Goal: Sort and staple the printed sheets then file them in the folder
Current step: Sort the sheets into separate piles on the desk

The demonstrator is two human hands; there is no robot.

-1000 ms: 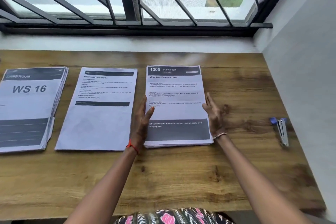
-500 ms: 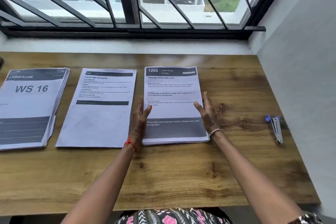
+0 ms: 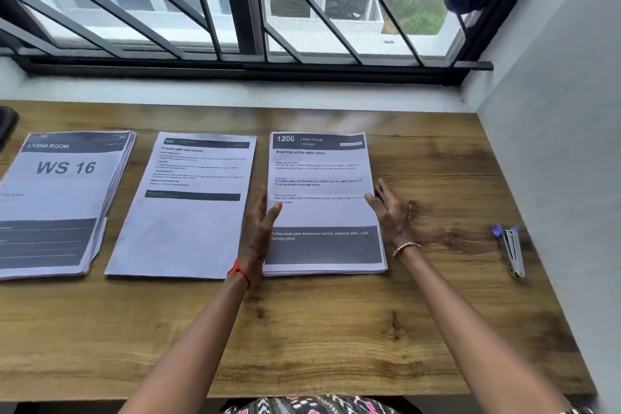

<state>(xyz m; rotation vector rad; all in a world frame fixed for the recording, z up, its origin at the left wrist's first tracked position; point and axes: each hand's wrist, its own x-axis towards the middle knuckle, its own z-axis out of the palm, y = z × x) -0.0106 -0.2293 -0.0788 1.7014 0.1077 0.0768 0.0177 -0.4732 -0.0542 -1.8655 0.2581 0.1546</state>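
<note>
Three piles of printed sheets lie side by side on the wooden table point(image 3: 319, 329). The right pile point(image 3: 322, 175), headed "1206 Wipe the coffee table clean", sits between my hands. My left hand point(image 3: 258, 228) presses its left edge with straight fingers, the thumb lying on the top sheet. My right hand point(image 3: 388, 212) presses the right edge the same way, thumb on the paper. The middle pile point(image 3: 188, 212) and the thick left pile point(image 3: 57, 198), marked "WS 16", lie untouched. A stapler point(image 3: 512, 250) with a blue end lies near the wall at the right.
A white wall point(image 3: 564, 178) bounds the table on the right. A barred window point(image 3: 235, 10) and its sill run along the back. A dark object point(image 3: 6, 124) shows at the far left edge. Bare wood lies in front of the piles.
Both hands have closed in slightly on the sides of the right pile, thumbs now on the top sheet. The view has tilted up a little.
</note>
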